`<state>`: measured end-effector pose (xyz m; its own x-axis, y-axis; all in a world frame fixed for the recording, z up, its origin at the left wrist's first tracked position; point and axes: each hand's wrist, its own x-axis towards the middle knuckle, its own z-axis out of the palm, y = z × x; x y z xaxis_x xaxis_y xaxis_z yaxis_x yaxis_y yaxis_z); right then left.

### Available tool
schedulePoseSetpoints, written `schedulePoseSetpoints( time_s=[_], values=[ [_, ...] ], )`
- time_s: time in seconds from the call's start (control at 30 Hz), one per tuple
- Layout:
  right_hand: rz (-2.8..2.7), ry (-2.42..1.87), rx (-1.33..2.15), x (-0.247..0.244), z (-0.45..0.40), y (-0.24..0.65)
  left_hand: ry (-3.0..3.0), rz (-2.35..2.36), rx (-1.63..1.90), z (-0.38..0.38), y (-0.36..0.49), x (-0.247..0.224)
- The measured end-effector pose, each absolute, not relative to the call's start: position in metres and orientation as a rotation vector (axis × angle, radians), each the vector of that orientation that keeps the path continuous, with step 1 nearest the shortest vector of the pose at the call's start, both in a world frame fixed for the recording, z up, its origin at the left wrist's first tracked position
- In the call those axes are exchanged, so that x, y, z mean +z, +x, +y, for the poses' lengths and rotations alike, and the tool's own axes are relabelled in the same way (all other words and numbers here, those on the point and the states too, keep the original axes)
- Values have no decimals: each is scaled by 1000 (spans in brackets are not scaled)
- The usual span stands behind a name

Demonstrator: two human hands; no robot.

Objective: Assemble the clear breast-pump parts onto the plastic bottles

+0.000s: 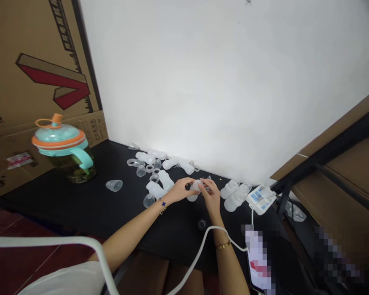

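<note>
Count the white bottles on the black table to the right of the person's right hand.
2: the rear bottle, nearer the wall, and the front bottle, beside the flat white device. Another could be hidden behind them.

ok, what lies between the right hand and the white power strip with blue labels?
Frosted white plastic bottles, on the black tabletop; the head view shows it.

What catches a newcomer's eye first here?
The turquoise-and-orange jug on the left of the black table. Near the middle, the left hand and right hand hold a small whitish bottle, with more bottles on both sides. Behind the jug, a cardboard box bears a bold red mark.
</note>
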<state>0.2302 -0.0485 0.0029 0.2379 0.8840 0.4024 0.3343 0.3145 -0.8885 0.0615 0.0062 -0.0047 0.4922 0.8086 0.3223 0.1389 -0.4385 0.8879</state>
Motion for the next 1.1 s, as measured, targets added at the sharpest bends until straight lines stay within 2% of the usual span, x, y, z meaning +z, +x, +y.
schedulePoseSetpoints(
  time_s=[1.1],
  values=[
    [-1358, -1273, 493, 3, -49, 229, 1904, 791, 962, 6, 61, -3]
  ],
)
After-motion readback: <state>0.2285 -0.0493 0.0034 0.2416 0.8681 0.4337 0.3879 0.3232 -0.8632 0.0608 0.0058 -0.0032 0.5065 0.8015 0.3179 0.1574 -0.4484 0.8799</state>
